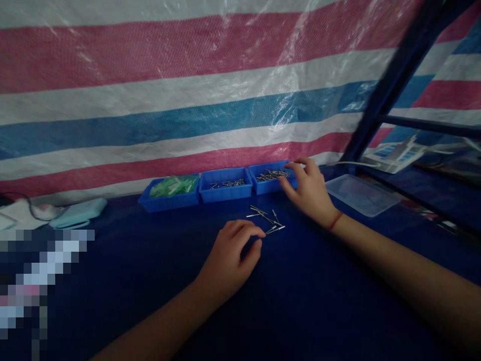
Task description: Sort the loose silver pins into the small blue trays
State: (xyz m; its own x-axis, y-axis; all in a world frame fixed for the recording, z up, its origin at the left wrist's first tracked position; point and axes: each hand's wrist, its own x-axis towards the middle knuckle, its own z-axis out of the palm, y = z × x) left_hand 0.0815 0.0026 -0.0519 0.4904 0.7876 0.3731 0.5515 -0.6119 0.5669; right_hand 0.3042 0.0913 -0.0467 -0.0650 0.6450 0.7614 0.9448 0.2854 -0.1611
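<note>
Several silver blind rivets (pixel 266 216) lie loose in a small pile on the dark blue tabletop (pixel 300 301). Just in front of them my left hand (pixel 236 255) rests low, thumb and curled fingers apart, with a fingertip close to the nearest rivets. My right hand (pixel 308 193) is at the right end of a blue bin (pixel 267 187), its fingers spread and nothing visible between them. More rivets (pixel 271 174) fill that bin. Beside it, a middle blue bin (pixel 225 191) holds a smaller heap of similar metal pieces.
A left blue bin (pixel 171 203) contains green plastic packets (pixel 175 185). To the right lie a clear plastic lid (pixel 363 195) and a blue metal frame (pixel 383 95). A light blue case (pixel 78 213) sits at the left. Striped sheeting (pixel 169 100) hangs behind the table.
</note>
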